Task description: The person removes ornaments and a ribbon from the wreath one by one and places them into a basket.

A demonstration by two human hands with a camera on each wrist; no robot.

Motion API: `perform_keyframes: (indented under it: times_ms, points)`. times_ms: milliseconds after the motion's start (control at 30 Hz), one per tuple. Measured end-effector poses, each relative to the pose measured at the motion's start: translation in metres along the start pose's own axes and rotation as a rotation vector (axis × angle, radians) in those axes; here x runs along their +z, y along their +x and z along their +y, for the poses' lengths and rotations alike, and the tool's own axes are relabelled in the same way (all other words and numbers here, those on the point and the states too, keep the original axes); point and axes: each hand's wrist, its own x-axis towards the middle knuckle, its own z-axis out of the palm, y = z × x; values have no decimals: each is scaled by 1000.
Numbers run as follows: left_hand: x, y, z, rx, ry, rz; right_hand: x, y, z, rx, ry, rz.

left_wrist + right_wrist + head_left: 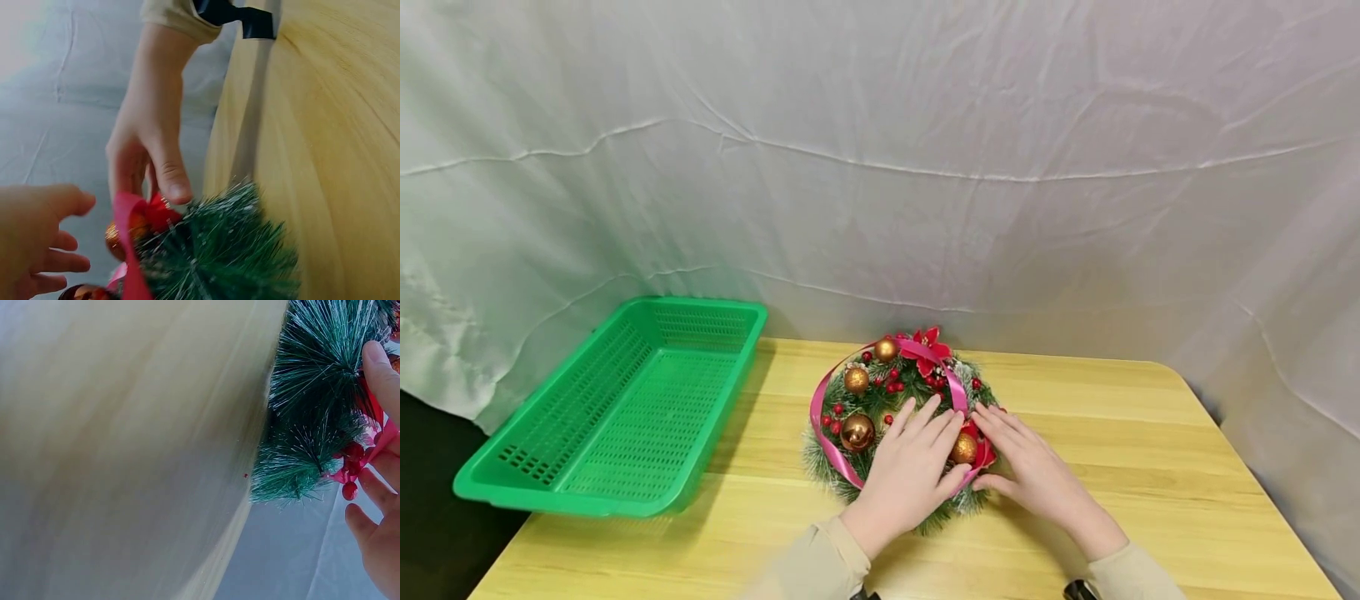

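A green Christmas wreath [823, 467] lies on the table, dressed with red berries, red flowers [928, 352] and golden-brown baubles [857, 433]. A pink ribbon [817, 408] runs in a loop over its top. Across the wreath's middle reaches my left hand [913, 467], its fingers straight and spread, hiding part of the ribbon. My right hand [1041, 479] is at the wreath's right side, fingers extended beside a gold bauble [964, 450] and another red flower. In the right wrist view, its thumb is over the greenery and its fingers are right at the ribbon [382, 442].
A green perforated plastic basket [692, 450] stands at the table's left side. The wooden table [1120, 433] has a rounded far right corner. Behind it hangs a pale grey cloth [880, 233]. A few red specks [245, 475] show on the wood near the wreath.
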Motion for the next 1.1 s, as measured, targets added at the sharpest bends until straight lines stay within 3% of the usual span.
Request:
perform_keyframes:
  times_ms: [267, 1100]
  points:
    - [12, 6, 9, 2, 102, 92, 0, 0, 0, 9, 1, -2]
    - [21, 11, 15, -10, 138, 156, -1, 1, -1, 25, 11, -18]
